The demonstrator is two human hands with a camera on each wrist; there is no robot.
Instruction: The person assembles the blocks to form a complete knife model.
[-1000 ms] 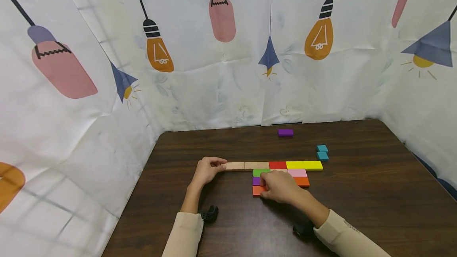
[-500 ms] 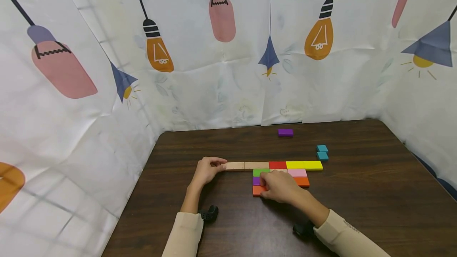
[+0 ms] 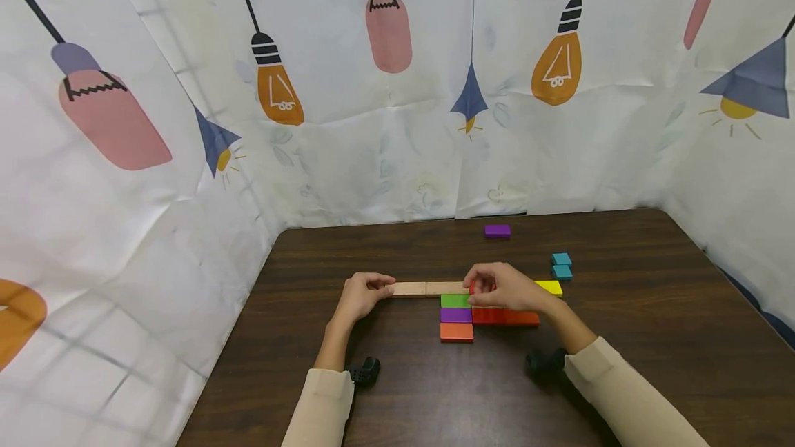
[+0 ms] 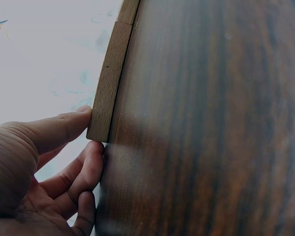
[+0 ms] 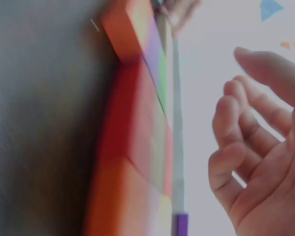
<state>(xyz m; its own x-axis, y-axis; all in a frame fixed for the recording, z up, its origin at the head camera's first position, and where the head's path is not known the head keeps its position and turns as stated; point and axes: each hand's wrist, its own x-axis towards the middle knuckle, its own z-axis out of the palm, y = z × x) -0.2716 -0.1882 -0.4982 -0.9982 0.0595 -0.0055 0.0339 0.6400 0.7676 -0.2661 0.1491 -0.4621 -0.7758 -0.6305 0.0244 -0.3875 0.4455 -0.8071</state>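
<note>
My left hand (image 3: 365, 295) is at the left end of a row of blocks on the table, its thumb and a finger pinching the end of a plain wooden block (image 3: 408, 289). In the left wrist view the thumb (image 4: 69, 125) touches the side of that wooden block (image 4: 107, 83). My right hand (image 3: 506, 288) hovers over the rows with loosely bent fingers and nothing between them. Beneath and beside it lie a green block (image 3: 456, 301), a purple block (image 3: 456, 315), an orange block (image 3: 456, 332) and a red block (image 3: 488, 316). It hides part of the top row.
A yellow block (image 3: 550, 287) ends the top row on the right. Two small teal blocks (image 3: 562, 265) lie behind it, and a single purple block (image 3: 497, 231) sits near the back edge of the brown table (image 3: 621, 336). A patterned cloth (image 3: 385, 157) hangs behind.
My right hand has left the front orange block and moved up and right over the top rows, uncovering the purple and red blocks. The left hand has stayed put.
</note>
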